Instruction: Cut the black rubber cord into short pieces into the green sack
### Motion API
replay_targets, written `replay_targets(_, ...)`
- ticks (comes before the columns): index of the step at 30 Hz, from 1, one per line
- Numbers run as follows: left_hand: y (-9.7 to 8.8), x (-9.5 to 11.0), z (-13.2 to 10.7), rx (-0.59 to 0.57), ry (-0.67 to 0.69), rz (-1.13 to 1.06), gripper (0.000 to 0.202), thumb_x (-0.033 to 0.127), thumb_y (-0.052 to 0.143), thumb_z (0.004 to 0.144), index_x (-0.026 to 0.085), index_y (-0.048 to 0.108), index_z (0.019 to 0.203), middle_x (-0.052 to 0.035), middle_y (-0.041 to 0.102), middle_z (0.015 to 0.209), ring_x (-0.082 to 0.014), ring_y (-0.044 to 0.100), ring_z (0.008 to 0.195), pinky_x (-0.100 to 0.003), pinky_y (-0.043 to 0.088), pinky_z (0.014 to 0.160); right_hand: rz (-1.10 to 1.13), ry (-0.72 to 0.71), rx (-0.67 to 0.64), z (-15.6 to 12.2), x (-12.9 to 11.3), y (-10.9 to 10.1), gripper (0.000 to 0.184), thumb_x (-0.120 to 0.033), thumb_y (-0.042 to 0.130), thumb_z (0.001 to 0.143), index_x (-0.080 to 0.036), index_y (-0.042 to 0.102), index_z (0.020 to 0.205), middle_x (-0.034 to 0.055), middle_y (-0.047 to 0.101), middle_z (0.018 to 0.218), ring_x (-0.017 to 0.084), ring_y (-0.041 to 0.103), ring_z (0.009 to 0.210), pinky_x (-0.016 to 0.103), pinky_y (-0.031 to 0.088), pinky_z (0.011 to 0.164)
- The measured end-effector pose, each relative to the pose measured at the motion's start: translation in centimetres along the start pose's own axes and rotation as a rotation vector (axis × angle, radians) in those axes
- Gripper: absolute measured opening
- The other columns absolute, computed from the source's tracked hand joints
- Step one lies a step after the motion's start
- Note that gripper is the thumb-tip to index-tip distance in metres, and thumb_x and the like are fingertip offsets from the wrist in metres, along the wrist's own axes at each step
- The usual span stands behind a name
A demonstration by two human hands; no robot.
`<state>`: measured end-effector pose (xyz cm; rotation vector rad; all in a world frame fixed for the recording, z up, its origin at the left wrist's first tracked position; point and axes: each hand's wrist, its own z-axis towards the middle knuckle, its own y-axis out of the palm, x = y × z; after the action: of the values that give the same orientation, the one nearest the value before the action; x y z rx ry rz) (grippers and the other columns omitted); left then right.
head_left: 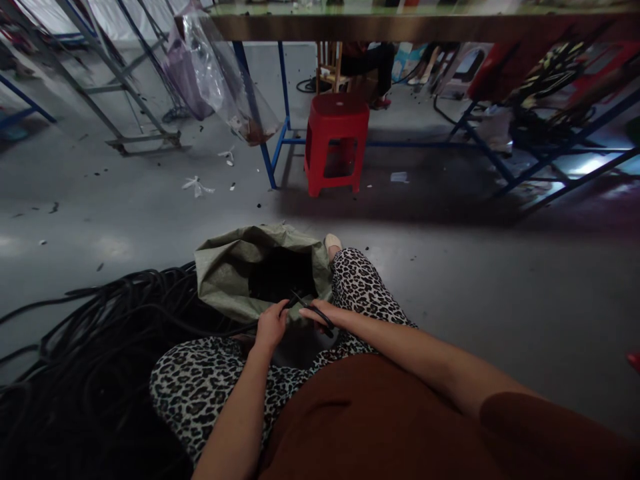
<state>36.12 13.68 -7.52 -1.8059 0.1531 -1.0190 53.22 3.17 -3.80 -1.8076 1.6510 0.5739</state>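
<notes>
I sit on the floor with leopard-print trousers (210, 387) and a brown top. My left hand (271, 328) is closed round a black cable (220, 331) that runs in from the left. My right hand (319, 313) grips a black tool with thin handles (311, 307), perhaps cutters, its tip meeting the cable between my hands. Just beyond my hands stands an open green woven sack (235, 273) with a dark inside, leaning against my right leg.
A big heap of black cable (85, 353) covers the floor at my left. A red plastic stool (336, 141) stands under a blue-framed table (400, 23) ahead. A clear plastic bag (225, 80) hangs from the table. Metal racks stand far left.
</notes>
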Motion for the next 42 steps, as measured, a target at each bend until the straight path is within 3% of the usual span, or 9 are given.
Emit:
replay_targets(4, 0.0, 0.1, 0.1, -0.010, 0.004, 0.004, 0.034, 0.022, 0.048, 0.088, 0.019, 0.061, 0.119, -0.0081, 0.068, 0.113, -0.0193, 0.064, 0.102, -0.034, 0.049, 0.093, -0.059, -0.008, 0.033, 0.3, 0.4, 0.4, 0.031, -0.044, 0.053, 0.091, -0.013, 0.053, 0.095, -0.0059, 0.049, 0.047, 0.009, 0.046, 0.033, 0.015, 0.036, 0.035)
replay_targets(17, -0.6, -1.1, -0.1, 0.012, -0.005, 0.041, 0.034, 0.021, 0.050, 0.085, 0.017, 0.062, 0.117, -0.0090, 0.068, 0.115, -0.0207, 0.062, 0.106, -0.036, 0.047, 0.096, -0.155, 0.022, 0.169, -0.4, -1.0, 0.1, 0.025, -0.035, 0.054, 0.090, -0.011, 0.059, 0.089, -0.0050, 0.045, 0.046, 0.009, 0.043, 0.030, 0.019, 0.036, 0.031)
replay_targets(32, -1.2, -0.5, -0.1, -0.059, -0.080, 0.074, 0.032, 0.020, 0.050, 0.086, 0.017, 0.064, 0.115, -0.0101, 0.069, 0.112, -0.0209, 0.062, 0.104, -0.035, 0.046, 0.094, -0.288, 0.026, 0.108, -0.2, -0.7, -0.2, 0.030, -0.032, 0.052, 0.089, -0.010, 0.064, 0.072, -0.0011, 0.045, 0.040, 0.012, 0.046, 0.032, 0.020, 0.038, 0.034)
replay_targets(42, -0.8, -1.0, 0.1, 0.010, -0.099, 0.054, 0.033, 0.023, 0.049, 0.086, 0.018, 0.063, 0.116, -0.0093, 0.069, 0.112, -0.0216, 0.064, 0.102, -0.035, 0.048, 0.092, -0.088, 0.033, 0.199, 0.8, 0.2, -0.2, 0.027, -0.041, 0.062, 0.085, -0.014, 0.058, 0.083, -0.0056, 0.046, 0.044, 0.008, 0.044, 0.032, 0.017, 0.037, 0.034)
